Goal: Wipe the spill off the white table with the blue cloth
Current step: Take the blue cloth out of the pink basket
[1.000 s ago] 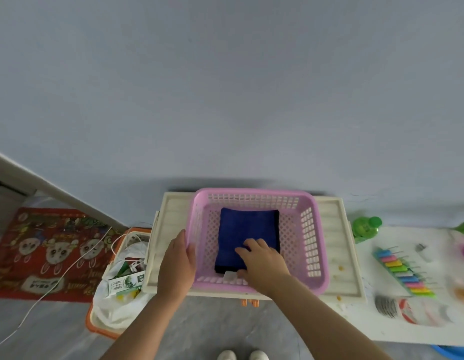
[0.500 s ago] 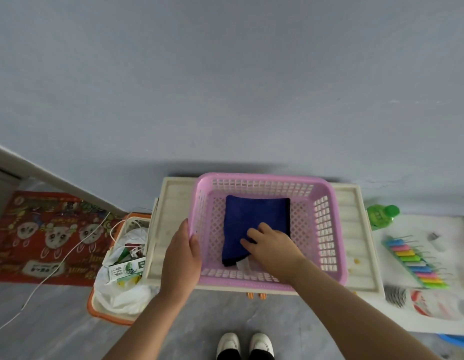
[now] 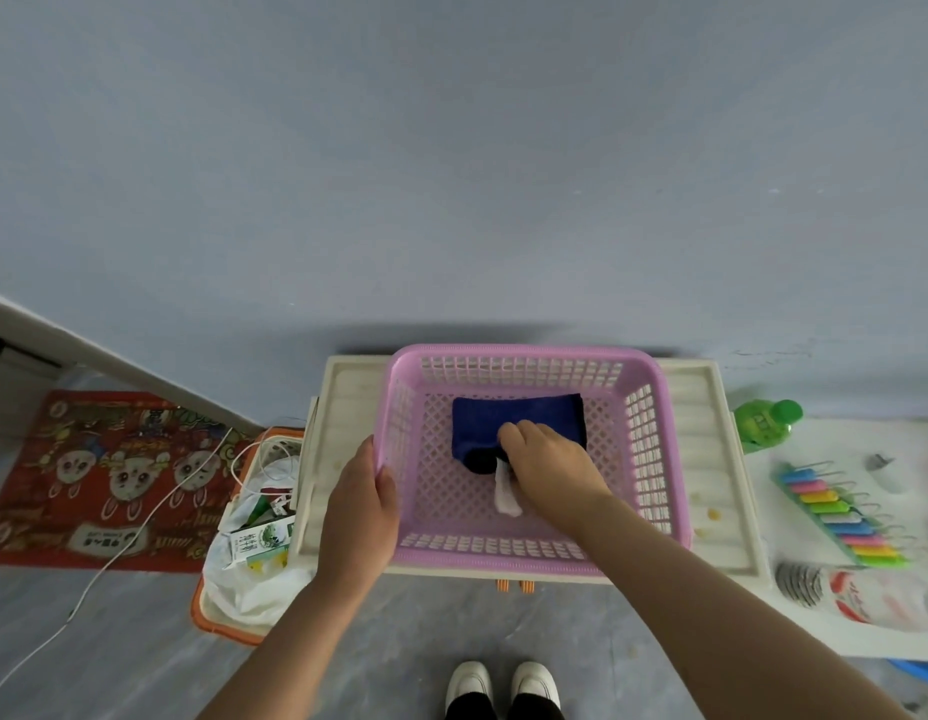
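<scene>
In the middle of the frame the right hand (image 3: 547, 467) has now gathered the near edge of the blue cloth (image 3: 519, 420), clenched on it inside the pink basket (image 3: 654, 449), while the left hand (image 3: 360, 504) grasps the basket rim, so the lift-out seems starting.

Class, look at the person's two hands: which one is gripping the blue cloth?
The right hand, inside the pink basket, grips the blue cloth. The left hand only holds the basket's rim.
</scene>
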